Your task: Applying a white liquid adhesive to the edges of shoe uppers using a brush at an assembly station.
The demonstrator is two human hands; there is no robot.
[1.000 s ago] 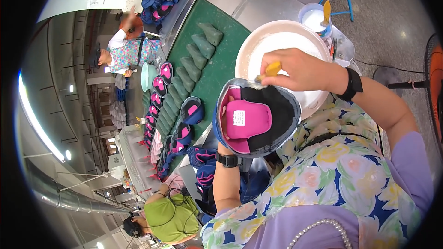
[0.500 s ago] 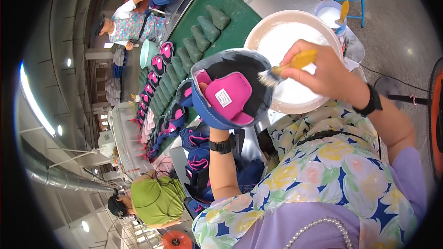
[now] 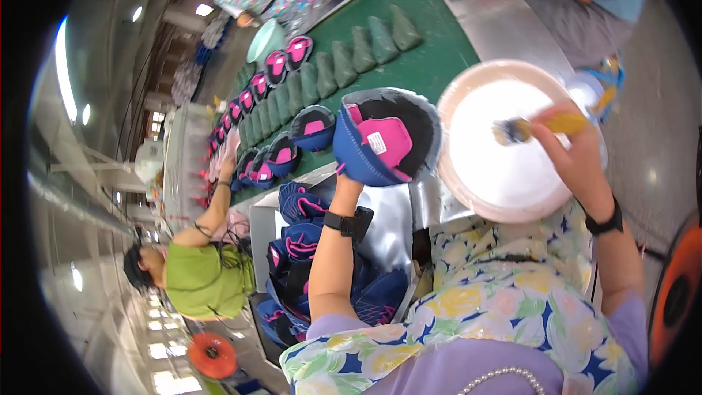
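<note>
Yellow brush [image 3: 563,123] off blue upper [image 3: 387,137], now over basin [image 3: 482,203]

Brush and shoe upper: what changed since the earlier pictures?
The brush has moved right, from the edge of the shoe upper to over the white-filled basin. A co-worker in green now stretches an arm out. Unchanged: the right hand grips the brush, the left hand the upper.

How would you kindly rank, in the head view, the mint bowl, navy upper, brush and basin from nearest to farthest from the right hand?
1. Brush: in the right hand.
2. Basin: beneath, extending left.
3. Navy upper: farther left.
4. Mint bowl: far upper left.
</note>
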